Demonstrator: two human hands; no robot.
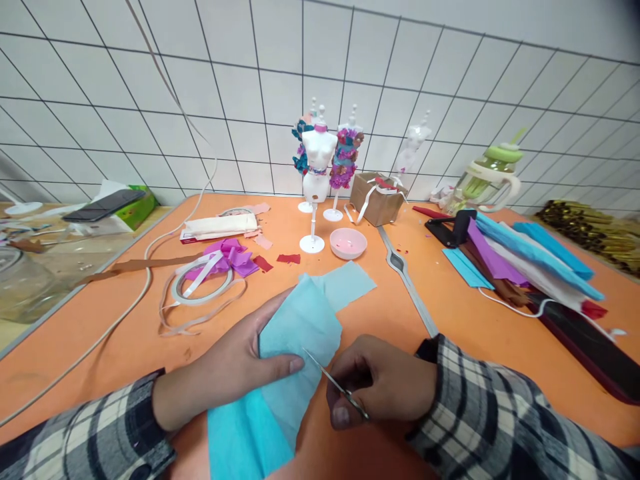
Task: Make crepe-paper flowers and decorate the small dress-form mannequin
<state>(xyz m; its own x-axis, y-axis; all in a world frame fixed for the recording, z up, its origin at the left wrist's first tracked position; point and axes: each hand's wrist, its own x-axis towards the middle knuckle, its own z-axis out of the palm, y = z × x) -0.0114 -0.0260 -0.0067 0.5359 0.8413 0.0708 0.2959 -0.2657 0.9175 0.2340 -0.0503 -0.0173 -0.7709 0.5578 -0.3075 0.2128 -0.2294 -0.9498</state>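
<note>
White wall tiles are seen behind an orange table (125, 333), on which craft things are spread. A sheet of light blue tissue paper (300, 333) is laid near the front edge, folded over on itself, with its far end flat on the table and its near end running off the bottom of the view. It is pinned down by the left hand (235, 370), whose fingers are curled around the folded edge with the thumb pressed flat on top. A pair of small scissors (334, 385) is gripped by the right hand (383, 383), fingers clenched around the handles; the blades are pointed at the paper's right edge and appear nearly closed. No cut line can be made out in the sheet, so the cutting is judged to be barely begun, if at all. Farther back, small white mannequins (319, 167) are stood, some already dressed in coloured paper flowers, one bare. A pink bowl (348, 243), purple ribbon (230, 257) and rolls of coloured paper (525, 257) are left around them.
</note>
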